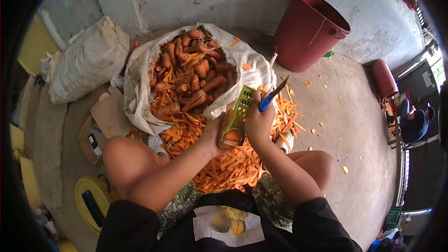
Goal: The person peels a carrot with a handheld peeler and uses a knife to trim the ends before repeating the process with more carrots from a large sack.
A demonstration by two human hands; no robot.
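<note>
My left hand (215, 136) is closed around the lower part of a green slotted plastic holder (243, 105), which looks like a grater. An orange rounded piece, seemingly carrot, shows at its lower end (232, 137); exactly how it sits there I cannot make out. My right hand (259, 122) grips a knife by its blue handle (265, 103), blade up and to the right, and its fingers also touch the green holder. Just beyond my hands, an open white sack (140, 81) holds many carrots (197, 99). Orange peelings (233, 170) lie piled beneath my hands.
A tall red bin (298, 37) stands by the wall. A full sack (91, 60) leans at left, near an open cardboard box (108, 116). Beside my knee, a dark phone (93, 208) lies on a yellow lid (84, 186). Another person (414, 121) sits far right.
</note>
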